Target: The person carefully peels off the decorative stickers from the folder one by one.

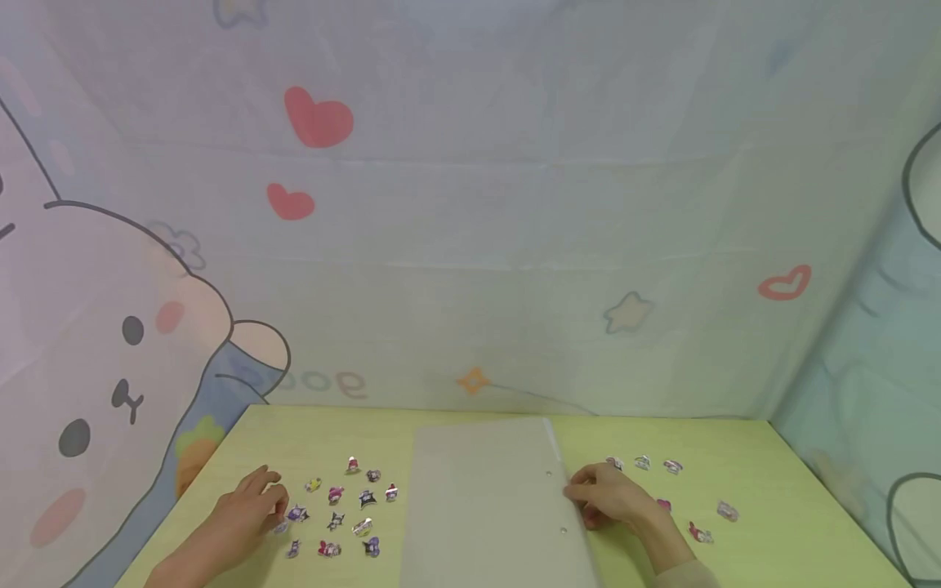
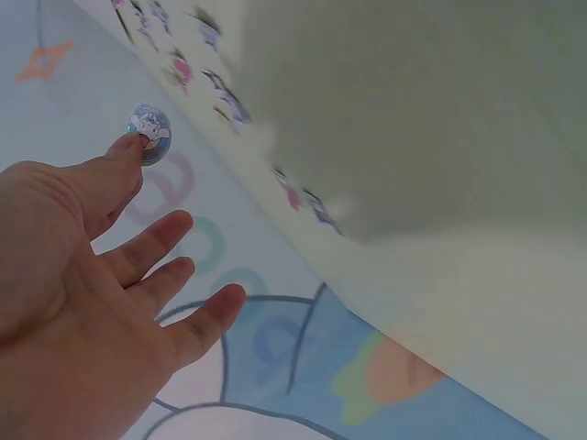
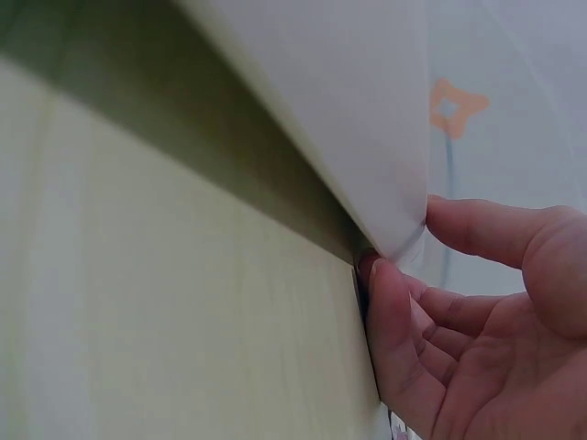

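Note:
My left hand (image 1: 238, 516) is low over the left of the table, thumb and forefinger pinching a small round sticker-like piece (image 2: 149, 133) with a blue and white picture. In the left wrist view its other fingers are spread apart. Around it lie several small cartoon stickers (image 1: 336, 495) in pink, purple and yellow. A large flat white folder (image 1: 478, 506) lies mid-table, two small round studs near its right edge. My right hand (image 1: 610, 494) grips that edge. In the right wrist view, thumb and fingertips hold the white edge (image 3: 367, 137), which stands raised off the table.
More small stickers (image 1: 728, 511) lie scattered on the table's right side, some close to my right forearm. The pale yellow table (image 1: 331, 429) ends at a printed cloth backdrop (image 1: 470, 204) with hearts and a cartoon animal, which also runs down both sides.

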{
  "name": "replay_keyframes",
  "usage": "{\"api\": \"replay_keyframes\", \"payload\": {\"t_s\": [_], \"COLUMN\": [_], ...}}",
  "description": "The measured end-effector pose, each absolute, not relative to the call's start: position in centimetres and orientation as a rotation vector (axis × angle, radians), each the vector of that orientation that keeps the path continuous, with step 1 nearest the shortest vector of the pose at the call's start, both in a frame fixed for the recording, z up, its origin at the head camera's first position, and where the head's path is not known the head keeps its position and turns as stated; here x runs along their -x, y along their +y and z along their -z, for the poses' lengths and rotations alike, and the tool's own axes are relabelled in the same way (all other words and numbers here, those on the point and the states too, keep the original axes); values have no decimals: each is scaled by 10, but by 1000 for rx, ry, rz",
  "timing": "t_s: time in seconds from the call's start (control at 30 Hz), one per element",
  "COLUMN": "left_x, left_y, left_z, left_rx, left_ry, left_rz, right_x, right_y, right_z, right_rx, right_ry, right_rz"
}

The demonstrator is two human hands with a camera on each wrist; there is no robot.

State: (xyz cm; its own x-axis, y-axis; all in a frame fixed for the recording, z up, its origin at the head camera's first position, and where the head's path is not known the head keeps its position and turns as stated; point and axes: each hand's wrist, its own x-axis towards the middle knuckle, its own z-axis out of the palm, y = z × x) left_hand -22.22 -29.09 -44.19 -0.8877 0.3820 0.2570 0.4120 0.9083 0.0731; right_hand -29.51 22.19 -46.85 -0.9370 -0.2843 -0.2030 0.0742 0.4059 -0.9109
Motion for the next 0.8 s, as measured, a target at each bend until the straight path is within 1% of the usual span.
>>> {"api": "replay_keyframes", "payload": {"t_s": [0.3, 0.8], "left_x": [215, 217], "left_y": [-313, -314], "left_z": [454, 465], "left_rx": [542, 429], "left_ry": [-2793, -2993], "left_rz": [185, 182], "right_x": [295, 296], "right_y": [219, 222], "right_z": [468, 468], "right_rx": [167, 165], "right_ry": [2373, 2357], "right_rz": [1525, 1524]}}
